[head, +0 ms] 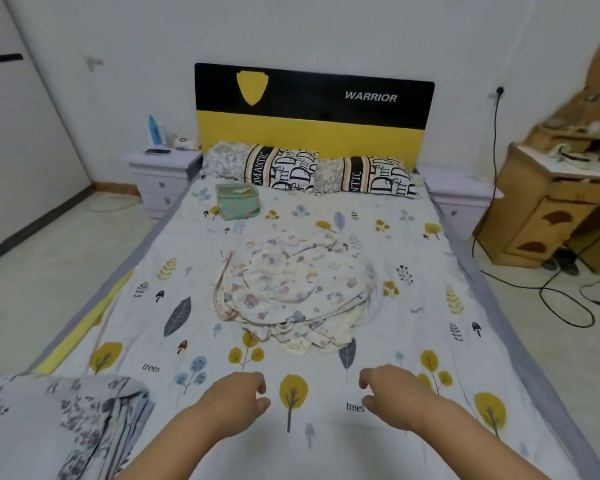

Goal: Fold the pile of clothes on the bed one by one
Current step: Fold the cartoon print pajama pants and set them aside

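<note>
Two bare forearms reach forward over a white bedsheet (326, 445) printed with yellow trees and grey leaves. The left hand (236, 400) and the right hand (392, 396) hover side by side near the bed's foot, fingers loosely curled, grasping nothing. A folded grey leaf-print blanket (59, 420) lies at the near left. Beyond the hands, mid-bed, sits the crumpled pile of pale floral clothes (291, 292). Farther on are a small green pouch (238, 200), two lettered pillows (284, 168) and a black-and-yellow headboard (312, 109).
</note>
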### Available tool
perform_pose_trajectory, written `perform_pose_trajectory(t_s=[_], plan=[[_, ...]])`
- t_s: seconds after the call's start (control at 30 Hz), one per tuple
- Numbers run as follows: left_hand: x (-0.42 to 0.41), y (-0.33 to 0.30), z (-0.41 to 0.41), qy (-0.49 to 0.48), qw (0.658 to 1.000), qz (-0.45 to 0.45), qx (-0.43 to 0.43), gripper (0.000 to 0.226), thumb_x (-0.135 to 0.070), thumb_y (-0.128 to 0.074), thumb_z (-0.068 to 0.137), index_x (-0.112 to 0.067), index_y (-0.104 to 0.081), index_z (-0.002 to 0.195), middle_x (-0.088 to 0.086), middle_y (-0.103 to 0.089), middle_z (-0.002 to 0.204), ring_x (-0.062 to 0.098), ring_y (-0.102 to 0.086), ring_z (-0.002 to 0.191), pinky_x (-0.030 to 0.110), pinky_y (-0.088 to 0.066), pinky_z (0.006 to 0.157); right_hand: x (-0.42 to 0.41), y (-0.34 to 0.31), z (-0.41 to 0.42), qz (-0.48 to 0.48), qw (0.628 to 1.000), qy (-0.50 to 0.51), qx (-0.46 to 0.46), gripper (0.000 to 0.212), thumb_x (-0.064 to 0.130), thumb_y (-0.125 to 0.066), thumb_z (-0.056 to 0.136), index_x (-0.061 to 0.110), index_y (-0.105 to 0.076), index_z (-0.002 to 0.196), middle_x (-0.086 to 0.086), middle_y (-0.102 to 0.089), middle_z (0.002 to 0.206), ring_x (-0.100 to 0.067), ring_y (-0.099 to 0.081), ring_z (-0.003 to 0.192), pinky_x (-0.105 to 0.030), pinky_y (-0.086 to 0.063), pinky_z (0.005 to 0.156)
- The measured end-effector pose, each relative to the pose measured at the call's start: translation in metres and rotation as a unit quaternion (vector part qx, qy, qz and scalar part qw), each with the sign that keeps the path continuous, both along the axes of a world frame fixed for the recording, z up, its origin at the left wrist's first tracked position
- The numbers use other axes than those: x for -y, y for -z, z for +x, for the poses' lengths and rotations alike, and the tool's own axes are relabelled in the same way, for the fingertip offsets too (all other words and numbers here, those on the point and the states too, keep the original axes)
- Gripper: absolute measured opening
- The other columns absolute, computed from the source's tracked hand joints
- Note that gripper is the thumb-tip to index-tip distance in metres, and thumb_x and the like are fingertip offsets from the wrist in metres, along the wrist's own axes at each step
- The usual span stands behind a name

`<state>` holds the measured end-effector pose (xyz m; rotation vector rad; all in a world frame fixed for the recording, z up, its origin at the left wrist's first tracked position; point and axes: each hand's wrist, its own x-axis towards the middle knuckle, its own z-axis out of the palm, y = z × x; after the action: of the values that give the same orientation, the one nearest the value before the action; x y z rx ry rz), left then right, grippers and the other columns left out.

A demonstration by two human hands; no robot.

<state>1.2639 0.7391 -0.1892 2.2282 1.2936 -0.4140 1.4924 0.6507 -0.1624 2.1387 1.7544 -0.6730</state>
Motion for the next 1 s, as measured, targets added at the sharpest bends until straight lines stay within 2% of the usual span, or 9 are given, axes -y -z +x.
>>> perform_pose_trajectory(t_s=[0.1, 0.2, 0.33, 0.4, 0.5, 0.63, 0.8, 0.93, 1.0], plan=[[-0.013, 0.015, 0.010, -0.018, 1.000, 0.008, 0.004, 0.033, -0.037, -0.042, 0.095, -0.021, -0.049, 0.122, 0.000, -0.056, 0.123, 0.017, -0.052, 0.108, 0.026, -0.041, 0.087, -0.017, 0.023, 0.024, -0.002, 1.000, 0.003, -0.003, 0.035, 0.025, -0.041, 0.096, 0.013, -0.049, 0.127, -0.009, -0.052, 0.128, -0.025, -0.051, 0.114, -0.027, -0.034, 0.074], [-0.034, 0.028, 0.016, -0.040, 0.999, 0.026, 0.009, 0.031, -0.035, -0.041, 0.095, -0.021, -0.050, 0.121, -0.004, -0.057, 0.113, 0.013, -0.048, 0.090, 0.024, -0.038, 0.076, -0.042, 0.050, 0.041, 0.006, 1.000, 0.007, -0.007, 0.032, 0.019, -0.040, 0.094, 0.010, -0.052, 0.123, -0.009, -0.054, 0.124, -0.024, -0.052, 0.112, -0.028, -0.035, 0.074], [-0.071, 0.051, 0.027, -0.055, 0.997, 0.059, -0.001, 0.031, -0.032, -0.038, 0.096, -0.023, -0.048, 0.124, -0.009, -0.049, 0.104, 0.014, -0.051, 0.110, 0.025, -0.036, 0.076, -0.081, 0.085, 0.053, 0.033, 0.999, 0.025, -0.017, 0.030, 0.016, -0.039, 0.095, 0.010, -0.052, 0.121, -0.006, -0.054, 0.118, -0.023, -0.049, 0.113, -0.028, -0.032, 0.073], [-0.095, 0.068, 0.035, -0.044, 0.997, 0.063, -0.006, 0.032, -0.030, -0.038, 0.096, -0.021, -0.048, 0.125, -0.005, -0.054, 0.115, 0.016, -0.050, 0.115, 0.024, -0.037, 0.081, -0.105, 0.103, 0.055, 0.050, 0.998, 0.030, -0.022, 0.028, 0.018, -0.038, 0.095, 0.011, -0.052, 0.119, -0.005, -0.051, 0.113, -0.023, -0.047, 0.114, -0.028, -0.029, 0.072], [-0.134, 0.100, 0.046, -0.041, 0.996, 0.082, -0.019, 0.032, -0.028, -0.038, 0.096, -0.020, -0.047, 0.126, 0.001, -0.052, 0.126, 0.019, -0.051, 0.115, 0.022, -0.039, 0.081, -0.142, 0.134, 0.053, 0.067, 0.997, 0.032, -0.017, 0.031, 0.021, -0.038, 0.096, 0.013, -0.046, 0.124, -0.008, -0.047, 0.125, -0.022, -0.044, 0.116, -0.029, -0.027, 0.071], [-0.184, 0.155, 0.059, -0.048, 0.992, 0.118, -0.023, 0.036, -0.023, -0.042, 0.092, -0.018, -0.043, 0.127, 0.003, -0.047, 0.128, 0.021, -0.048, 0.115, 0.027, -0.038, 0.079, -0.197, 0.180, 0.049, 0.094, 0.995, 0.043, -0.008, 0.045, 0.028, -0.038, 0.097, 0.020, -0.028, 0.141, -0.008, -0.035, 0.138, -0.024, -0.037, 0.123, -0.031, -0.036, 0.092], [-0.238, 0.209, 0.081, -0.097, 0.980, 0.174, 0.030, 0.057, -0.017, -0.052, 0.086, -0.007, -0.032, 0.138, 0.016, -0.029, 0.145, 0.032, -0.039, 0.125, 0.036, -0.037, 0.097, -0.276, 0.230, 0.039, 0.153, 0.986, 0.060, -0.041, 0.060, 0.029, -0.040, 0.097, 0.024, -0.010, 0.148, -0.011, -0.008, 0.155, -0.027, -0.017, 0.140, -0.038, -0.024, 0.110], [-0.274, 0.246, 0.096, -0.106, 0.969, 0.224, 0.021, 0.071, -0.015, -0.045, 0.089, -0.019, -0.006, 0.148, 0.016, 0.002, 0.156, 0.033, -0.016, 0.141, 0.043, -0.026, 0.110, -0.327, 0.263, 0.030, 0.191, 0.981, 0.021, -0.031, 0.075, 0.033, -0.049, 0.094, 0.032, 0.002, 0.149, -0.007, 0.013, 0.157, -0.030, 0.003, 0.144, -0.045, -0.013, 0.115], [-0.288, 0.260, 0.099, -0.091, 0.973, 0.214, 0.004, 0.070, -0.020, -0.044, 0.091, -0.024, -0.006, 0.149, 0.010, 0.007, 0.157, 0.031, -0.005, 0.143, 0.048, -0.019, 0.113, -0.340, 0.278, 0.029, 0.188, 0.982, -0.007, -0.013, 0.076, 0.035, -0.051, 0.093, 0.033, 0.001, 0.149, -0.001, 0.020, 0.156, -0.028, 0.012, 0.144, -0.048, -0.005, 0.115]])
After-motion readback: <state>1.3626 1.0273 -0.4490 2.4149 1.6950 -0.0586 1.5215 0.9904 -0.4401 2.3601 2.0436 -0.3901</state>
